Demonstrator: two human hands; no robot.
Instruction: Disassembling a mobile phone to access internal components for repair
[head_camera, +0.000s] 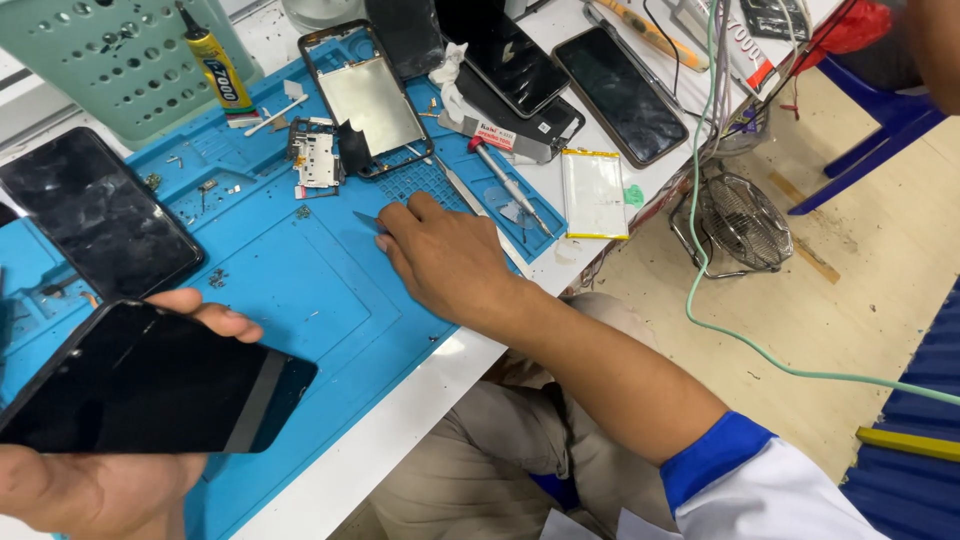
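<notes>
Currently: left hand (90, 490) grips a black glass-faced phone panel (150, 385) clear above the blue silicone repair mat (300, 290), while right hand (445, 262), fingers pressed down, apparently pinches a thin blue pick (368, 222) flat there.

Dark phone panel and thin blue pick, both in hand over the work mat.

A black phone screen panel (150, 385) is lying flat and glass-up in the left hand (95, 490), thumb curling over its top edge, a grey band crossing near its right end. A small thin blue pick (368, 221) is resting on the blue mat (290, 290), touching the right hand (445, 260) fingertips.
</notes>
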